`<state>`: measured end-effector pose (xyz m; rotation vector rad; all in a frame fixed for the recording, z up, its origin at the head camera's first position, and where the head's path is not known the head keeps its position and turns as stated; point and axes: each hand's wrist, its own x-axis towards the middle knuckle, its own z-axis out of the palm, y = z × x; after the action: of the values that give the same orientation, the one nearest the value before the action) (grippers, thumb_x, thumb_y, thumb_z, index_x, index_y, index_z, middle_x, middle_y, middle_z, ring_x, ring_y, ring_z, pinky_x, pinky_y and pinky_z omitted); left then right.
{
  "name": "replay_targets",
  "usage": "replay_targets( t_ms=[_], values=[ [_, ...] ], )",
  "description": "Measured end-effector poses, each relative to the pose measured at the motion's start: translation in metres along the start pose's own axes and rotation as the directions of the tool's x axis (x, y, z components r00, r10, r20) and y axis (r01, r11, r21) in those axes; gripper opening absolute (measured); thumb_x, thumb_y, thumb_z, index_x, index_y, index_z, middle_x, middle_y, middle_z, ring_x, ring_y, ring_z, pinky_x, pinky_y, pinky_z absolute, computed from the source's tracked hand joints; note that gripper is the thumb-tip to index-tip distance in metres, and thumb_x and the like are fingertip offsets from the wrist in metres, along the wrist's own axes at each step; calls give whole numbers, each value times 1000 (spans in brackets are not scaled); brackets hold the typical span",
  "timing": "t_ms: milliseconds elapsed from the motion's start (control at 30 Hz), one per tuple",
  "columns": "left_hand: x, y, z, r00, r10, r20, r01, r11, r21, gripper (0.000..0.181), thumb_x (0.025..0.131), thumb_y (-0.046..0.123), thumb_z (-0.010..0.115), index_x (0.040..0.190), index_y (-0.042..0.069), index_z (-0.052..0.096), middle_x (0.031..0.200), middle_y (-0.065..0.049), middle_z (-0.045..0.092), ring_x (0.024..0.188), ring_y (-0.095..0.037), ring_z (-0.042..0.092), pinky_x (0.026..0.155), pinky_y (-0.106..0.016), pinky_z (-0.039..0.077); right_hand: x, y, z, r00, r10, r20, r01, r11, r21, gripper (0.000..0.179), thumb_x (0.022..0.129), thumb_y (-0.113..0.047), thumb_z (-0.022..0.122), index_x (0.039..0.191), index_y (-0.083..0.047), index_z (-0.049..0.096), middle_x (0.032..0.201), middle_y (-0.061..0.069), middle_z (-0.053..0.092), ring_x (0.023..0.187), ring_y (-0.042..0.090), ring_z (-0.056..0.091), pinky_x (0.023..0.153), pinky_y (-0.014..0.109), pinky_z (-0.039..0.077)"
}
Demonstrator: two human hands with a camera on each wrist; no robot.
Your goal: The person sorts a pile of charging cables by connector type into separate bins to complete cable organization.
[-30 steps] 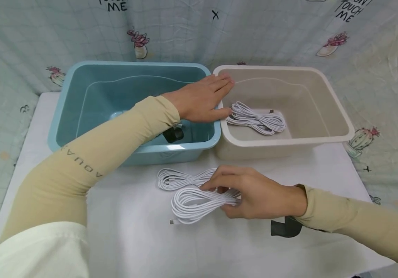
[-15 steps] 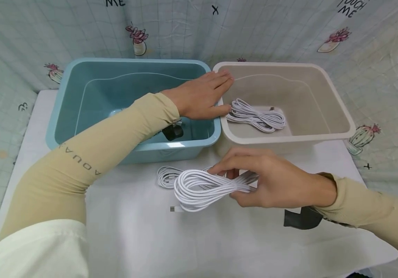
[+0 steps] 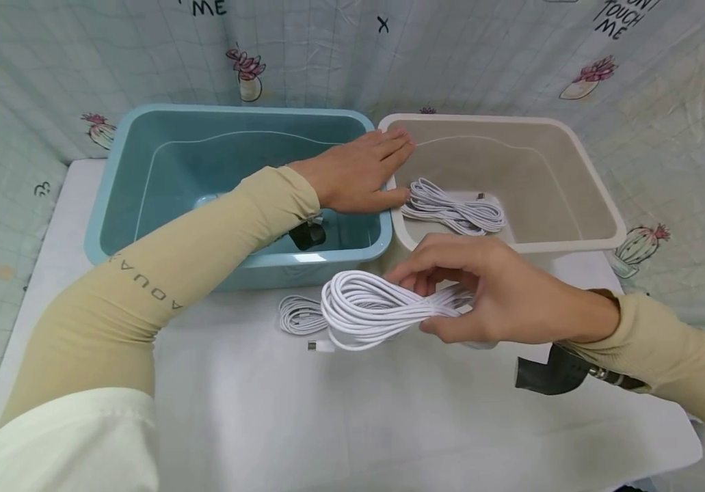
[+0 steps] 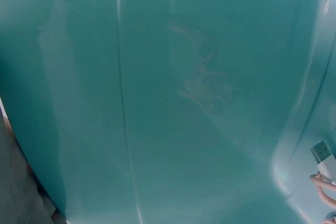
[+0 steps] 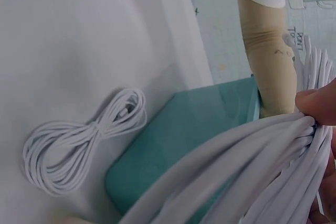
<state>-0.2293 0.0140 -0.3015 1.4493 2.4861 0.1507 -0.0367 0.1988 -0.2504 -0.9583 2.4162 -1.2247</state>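
My right hand (image 3: 500,290) pinches a coiled white USB cable (image 3: 364,307) at its tied middle, holding it above the table in front of the bins. Its loops fan out to the left, and a USB plug (image 3: 320,346) hangs below them. Behind it, partly covered in the head view, a second white cable coil (image 5: 63,156) lies on the table. My left hand (image 3: 361,171) rests with fairly straight fingers across the adjoining rims of the blue bin (image 3: 235,113) and the beige bin (image 3: 549,184). Inside the beige bin lies another white cable coil (image 3: 457,208).
A USB plug (image 4: 321,153) with some cord lies in the blue bin, at the edge of the left wrist view. Both bins stand side by side on a white-covered table (image 3: 266,424). A patterned curtain (image 3: 327,55) hangs behind them.
My right hand has lifted its cable coil off the table and moved it up, rightward and toward the beige bin. My left hand has stayed on the rims.
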Motion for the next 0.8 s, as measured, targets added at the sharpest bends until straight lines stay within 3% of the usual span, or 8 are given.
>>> replay_targets(
  t_ms=[400,600,800],
  values=[
    [0,2,0,1000,-21,7,21,1000,0,81,107,53,33,167,8,4,177,-9,1,166,-24,-4,137,-41,2,-1,-11,-24,999,-20,-48,20,1000,4,62,75,11,86,129,-15,69,110,-4,65,97,10,58,82,17,56],
    [0,2,0,1000,-27,11,27,1000,-3,81,106,53,33,167,9,4,177,-8,1,166,-24,-4,137,-41,2,-2,-8,-37,994,-52,-97,59,996,67,67,68,22,83,128,-6,70,108,3,64,97,14,59,82,16,57],
    [-1,2,-1,1000,-5,20,4,1000,23,83,108,57,34,167,7,3,177,-10,1,166,-26,-5,137,-42,2,-1,2,-52,988,-79,-135,102,978,179,68,64,34,75,125,7,67,116,10,69,98,18,63,86,18,58]
  ],
)
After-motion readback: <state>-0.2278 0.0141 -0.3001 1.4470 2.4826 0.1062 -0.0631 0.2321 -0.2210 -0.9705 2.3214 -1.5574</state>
